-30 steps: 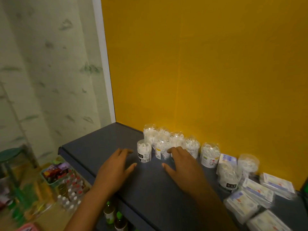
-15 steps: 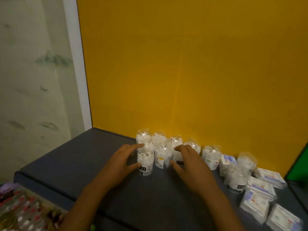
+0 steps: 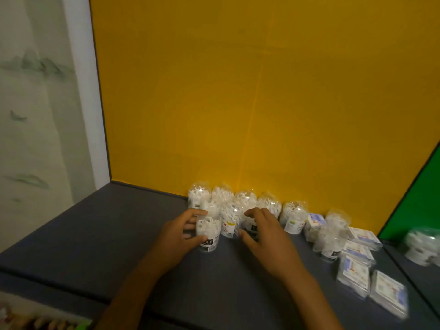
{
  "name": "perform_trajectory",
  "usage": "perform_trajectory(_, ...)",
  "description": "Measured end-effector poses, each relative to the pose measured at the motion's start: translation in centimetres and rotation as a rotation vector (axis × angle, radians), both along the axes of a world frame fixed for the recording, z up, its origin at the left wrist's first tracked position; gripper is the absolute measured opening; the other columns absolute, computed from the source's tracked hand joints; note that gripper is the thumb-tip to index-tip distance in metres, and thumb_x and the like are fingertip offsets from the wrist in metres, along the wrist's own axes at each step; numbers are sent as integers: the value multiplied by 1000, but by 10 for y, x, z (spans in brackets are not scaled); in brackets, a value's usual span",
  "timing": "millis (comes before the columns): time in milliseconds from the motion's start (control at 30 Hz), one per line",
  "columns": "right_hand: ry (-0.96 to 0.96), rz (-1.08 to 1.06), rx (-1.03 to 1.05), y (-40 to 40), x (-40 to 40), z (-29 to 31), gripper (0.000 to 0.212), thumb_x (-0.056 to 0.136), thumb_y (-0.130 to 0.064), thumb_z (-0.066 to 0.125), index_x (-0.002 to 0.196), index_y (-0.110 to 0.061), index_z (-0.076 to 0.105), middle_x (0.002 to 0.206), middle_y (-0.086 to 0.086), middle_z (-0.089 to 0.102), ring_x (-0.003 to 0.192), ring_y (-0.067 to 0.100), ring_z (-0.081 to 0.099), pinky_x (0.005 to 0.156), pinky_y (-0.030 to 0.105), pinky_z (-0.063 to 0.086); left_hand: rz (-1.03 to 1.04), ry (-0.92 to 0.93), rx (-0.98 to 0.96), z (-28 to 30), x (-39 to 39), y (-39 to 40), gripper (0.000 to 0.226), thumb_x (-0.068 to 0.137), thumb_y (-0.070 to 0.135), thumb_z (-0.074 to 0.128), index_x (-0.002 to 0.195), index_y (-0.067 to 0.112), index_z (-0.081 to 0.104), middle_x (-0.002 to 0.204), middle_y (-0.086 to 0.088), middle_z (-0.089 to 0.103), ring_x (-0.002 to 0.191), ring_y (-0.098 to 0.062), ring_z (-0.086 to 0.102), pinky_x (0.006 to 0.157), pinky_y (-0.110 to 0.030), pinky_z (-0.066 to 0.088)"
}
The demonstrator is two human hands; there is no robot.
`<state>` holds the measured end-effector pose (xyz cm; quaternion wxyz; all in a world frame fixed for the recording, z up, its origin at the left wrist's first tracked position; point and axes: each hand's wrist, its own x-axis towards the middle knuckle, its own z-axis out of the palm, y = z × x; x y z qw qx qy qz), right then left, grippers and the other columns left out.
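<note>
On the dark grey shelf top, close under the yellow back wall, the left hand grips a small clear plastic tub with white contents and a black label. Its thumb presses the near side low down, and its curled fingers wrap the far side near the lid. That tub stands upright on the shelf. Just to its right, the right hand is half closed over a second clear black-labelled tub, thumb on the near side and bent fingers over the top. Most of this tub is hidden, so the hold seems a loose clasp. Between the two hands stands a clear tub with a white and yellow label. Beyond the fingertips a row of similar clear tubs lines the wall. Well to the right of the right hand lie flat clear packets with white and blue cards.
</note>
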<state>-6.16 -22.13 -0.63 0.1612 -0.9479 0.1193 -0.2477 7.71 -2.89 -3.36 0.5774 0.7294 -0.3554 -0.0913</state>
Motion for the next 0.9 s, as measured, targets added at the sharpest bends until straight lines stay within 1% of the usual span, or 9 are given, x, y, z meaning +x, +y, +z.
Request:
perform_trajectory(100, -3, -10, 6, 0, 2, 2, 38, 91, -46, 57, 124, -36, 41, 127, -14, 44, 109, 9, 52, 79, 29, 53, 16, 94, -85, -1, -4, 4, 51, 74, 1, 77, 110, 33, 60, 106, 7, 69, 97, -8, 68, 75, -22, 56)
perform_trajectory(200, -38, -16, 9, 0, 7, 7, 44, 91, -47, 58, 128, -34, 40, 131, -12, 43, 115, 9, 50, 83, 32, 53, 28, 148, -167, 4, -6, 13, 50, 76, 3, 76, 117, 29, 61, 108, 2, 70, 95, -11, 69, 75, -23, 56)
perform_trajectory(300, -36, -16, -16, 2, 17, 12, 49, 91, -48, 58, 133, -31, 38, 134, -8, 42, 118, 14, 49, 83, 35, 53, 81, 162, -243, 13, -4, 27, 50, 79, 3, 73, 123, 23, 59, 108, 2, 69, 93, -9, 69, 71, -19, 54)
perform_trajectory(367, -4, -33, -38, 3, 25, 13, 52, 92, -47, 58, 136, -29, 37, 135, -3, 41, 118, 18, 48, 83, 32, 49, 122, 158, -285, 17, -2, 37, 51, 80, 4, 71, 125, 23, 58, 108, 2, 69, 91, -10, 69, 70, -18, 54)
perform_trajectory(433, 28, -58, -53, 4, 33, 12, 56, 91, -46, 59, 139, -26, 36, 135, 0, 41, 121, 21, 47, 87, 31, 44, 147, 155, -305, 21, -1, 45, 51, 80, 6, 71, 125, 25, 58, 107, 3, 70, 90, -10, 70, 68, -19, 55)
perform_trajectory(500, 49, -87, -86, 7, 41, 9, 61, 90, -49, 59, 141, -24, 36, 135, 2, 40, 122, 22, 45, 92, 32, 43, 163, 151, -314, 24, -1, 52, 50, 82, 6, 69, 125, 26, 57, 105, 5, 70, 89, -7, 69, 66, -18, 55)
perform_trajectory(700, 7, -152, -205, 10, 61, -2, 69, 83, -53, 65, 135, -13, 45, 129, 7, 45, 117, 26, 46, 95, 37, 45, 197, 158, -328, 19, 3, 69, 51, 83, 8, 67, 129, 26, 54, 106, 5, 69, 92, -8, 69, 67, -20, 55)
perform_trajectory(833, -27, -126, -225, 10, 68, -5, 66, 78, -51, 73, 126, -12, 52, 121, 8, 49, 111, 27, 49, 88, 37, 47, 214, 172, -315, 14, 2, 75, 52, 84, 9, 67, 131, 26, 52, 106, 8, 67, 93, -2, 68, 66, -17, 55)
perform_trajectory(900, -24, -98, -216, 9, 67, -4, 65, 75, -50, 76, 123, -13, 53, 120, 8, 49, 110, 27, 49, 87, 36, 47, 227, 172, -316, 12, 0, 77, 53, 84, 9, 67, 133, 24, 51, 107, 7, 67, 93, -2, 68, 66, -18, 55)
